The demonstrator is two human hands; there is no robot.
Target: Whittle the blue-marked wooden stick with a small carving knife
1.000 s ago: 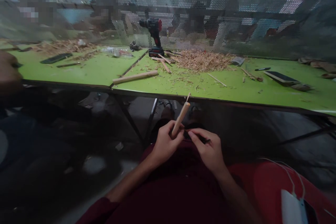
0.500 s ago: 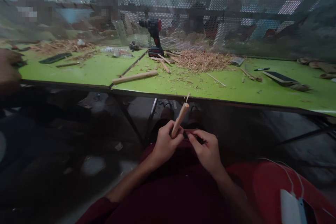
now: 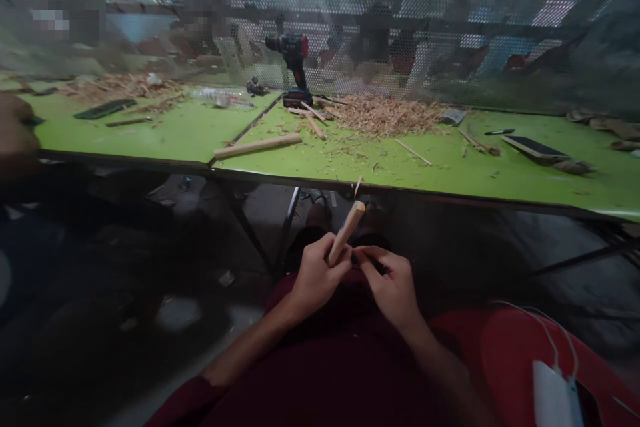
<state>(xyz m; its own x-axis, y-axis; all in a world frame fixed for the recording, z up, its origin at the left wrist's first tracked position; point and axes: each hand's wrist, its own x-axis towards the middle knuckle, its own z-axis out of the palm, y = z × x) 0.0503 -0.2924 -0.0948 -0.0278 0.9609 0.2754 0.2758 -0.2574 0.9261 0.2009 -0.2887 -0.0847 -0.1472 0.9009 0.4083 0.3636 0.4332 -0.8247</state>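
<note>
My left hand is wrapped round a pale wooden stick, which tilts up and away from my lap toward the table edge. A thin curl of wood shows just beyond the stick's far end. Close by on the right, my right hand is closed with thumb and fingers pinched together. Something small and dark seems to be in its grip, but it is too hidden to name. Both hands are over my lap, below the table's height.
Across the green table lie wood shavings, a wooden rod, a pen and a dark flat block. A cordless drill stands by the perforated screen. Another person's hand is at far left. A red stool bears a white device.
The stick's far end has shifted slightly right and down in my left hand. My right hand has moved slightly, its fingers still pinched.
</note>
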